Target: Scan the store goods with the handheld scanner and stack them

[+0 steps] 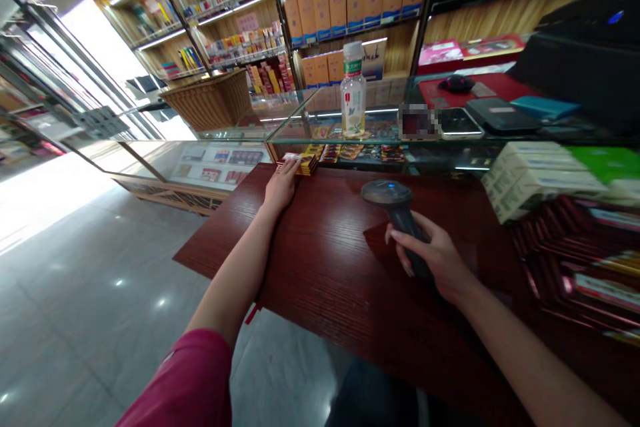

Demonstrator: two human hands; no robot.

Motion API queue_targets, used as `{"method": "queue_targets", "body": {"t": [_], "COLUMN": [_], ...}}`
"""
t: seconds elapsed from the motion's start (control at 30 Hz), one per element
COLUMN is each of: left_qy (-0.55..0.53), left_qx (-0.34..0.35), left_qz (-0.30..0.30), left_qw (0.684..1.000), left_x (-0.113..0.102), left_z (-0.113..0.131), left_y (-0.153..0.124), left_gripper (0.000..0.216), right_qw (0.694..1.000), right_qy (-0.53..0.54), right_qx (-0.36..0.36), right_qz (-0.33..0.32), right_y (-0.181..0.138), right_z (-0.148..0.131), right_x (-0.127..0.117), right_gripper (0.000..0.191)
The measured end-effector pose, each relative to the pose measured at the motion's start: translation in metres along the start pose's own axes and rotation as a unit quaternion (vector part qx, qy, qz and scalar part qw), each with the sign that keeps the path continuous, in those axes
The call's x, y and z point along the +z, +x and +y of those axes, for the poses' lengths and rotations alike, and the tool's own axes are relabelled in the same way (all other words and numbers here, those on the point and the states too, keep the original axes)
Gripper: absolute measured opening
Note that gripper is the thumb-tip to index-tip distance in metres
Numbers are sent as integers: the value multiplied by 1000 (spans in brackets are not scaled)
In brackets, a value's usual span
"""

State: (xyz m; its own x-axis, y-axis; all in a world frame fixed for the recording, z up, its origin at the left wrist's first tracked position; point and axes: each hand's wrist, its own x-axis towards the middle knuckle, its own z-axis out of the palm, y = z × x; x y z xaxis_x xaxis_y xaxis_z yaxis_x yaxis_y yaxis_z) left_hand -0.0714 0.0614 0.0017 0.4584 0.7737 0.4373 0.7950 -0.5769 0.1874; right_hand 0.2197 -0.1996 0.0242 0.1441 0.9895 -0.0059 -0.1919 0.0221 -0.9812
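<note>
My right hand (434,250) is wrapped round the handle of a dark grey handheld barcode scanner (387,193), held over the brown wooden table (320,247). A small blue light shows on the scanner's head. At the table's far left edge, my left hand (281,185) reaches out with fingers stretched over a small red-and-white packet (289,157). Its fingertips touch the packet, and the thumb is hidden. Right beside them lies a small stack of yellow-and-dark packets (307,164).
Stacked dark red packs (575,267) and pale green-white boxes (537,177) stand at the right. Behind the table, a glass counter carries a drink bottle (353,93), a phone (459,123) and a mouse (456,83). A wicker basket (213,101) sits farther left.
</note>
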Motion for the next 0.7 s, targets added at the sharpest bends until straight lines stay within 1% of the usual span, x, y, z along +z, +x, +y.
{"method": "queue_targets", "body": {"t": [0.07, 0.13, 0.2, 0.23, 0.27, 0.33, 0.37, 0.43, 0.5, 0.6, 0.67, 0.7], "left_qy": [10, 13, -1, -14, -32, -75, -100, -156, -212, -285, -316, -328], "left_qx": [-1, 9, 28, 43, 61, 116, 154, 234, 286, 321, 333, 337], "left_qz": [-1, 18, 46, 53, 54, 34, 16, -14, -19, -42, -69, -81], "left_qw": [1000, 1000, 999, 998, 996, 990, 983, 960, 934, 902, 886, 879], "left_x": [-4, -10, -17, -19, -20, -19, -17, -12, -5, 6, 14, 18], "left_z": [0, 7, 24, 38, 54, 95, 119, 173, 229, 308, 350, 366], "left_y": [0, -2, -9, -13, -19, -33, -41, -57, -69, -76, -75, -74], "left_gripper": [66, 67, 65, 64, 63, 58, 55, 51, 51, 50, 49, 48], "right_qw": [1000, 999, 998, 998, 995, 985, 981, 975, 970, 961, 951, 947], "right_qy": [9, 21, 29, 30, 38, 52, 58, 58, 50, 35, 25, 20], "right_qx": [-15, -29, -43, -53, -74, -109, -121, -141, -155, -162, -162, -161], "right_qz": [-6, -7, 18, 31, 63, 120, 137, 160, 179, 223, 261, 278], "right_y": [2, 4, 4, 3, 0, -12, -21, -48, -80, -126, -151, -161], "right_z": [2, 3, 4, 3, 2, -3, -5, -11, -16, -19, -19, -19], "right_x": [0, 1, 1, 0, -2, -9, -14, -26, -39, -60, -73, -79], "right_gripper": [34, 33, 36, 39, 43, 47, 47, 45, 42, 41, 41, 41]}}
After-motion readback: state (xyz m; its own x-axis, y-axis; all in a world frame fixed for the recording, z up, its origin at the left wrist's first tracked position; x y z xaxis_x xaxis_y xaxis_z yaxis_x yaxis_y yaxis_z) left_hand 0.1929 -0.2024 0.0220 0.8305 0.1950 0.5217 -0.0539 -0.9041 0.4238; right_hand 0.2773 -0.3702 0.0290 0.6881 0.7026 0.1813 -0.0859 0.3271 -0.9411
